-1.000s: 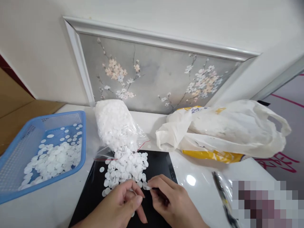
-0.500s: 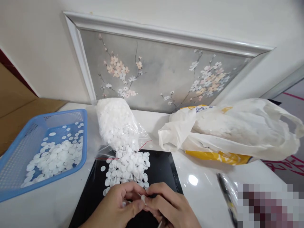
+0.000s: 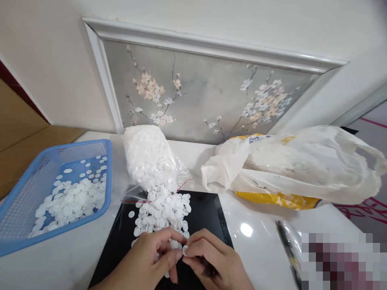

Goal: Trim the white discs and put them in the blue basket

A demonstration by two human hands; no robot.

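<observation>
Many small round white plastic discs lie in a pile on a black board, spilling from the mouth of a clear zip bag filled with more of them. Over the near part of the pile, my left hand and my right hand meet at the fingertips. One small white disc is pinched there, its edge at my left thumb and its face against my right fingers. Both hands have their fingers curled. Something dark shows under my right fingers, too shaded to tell what it is.
To the left stands a blue plastic basket with many white discs inside. A white and yellow plastic bag lies at the back right. Nearer on the right is a dark, pen-like item in clear wrapping. A framed flower panel backs the table.
My fingertips have parted slightly, and the disc between them shows more fully. The fingers of my left hand have loosened a little. The shiny piece below my right hand is out of sight.
</observation>
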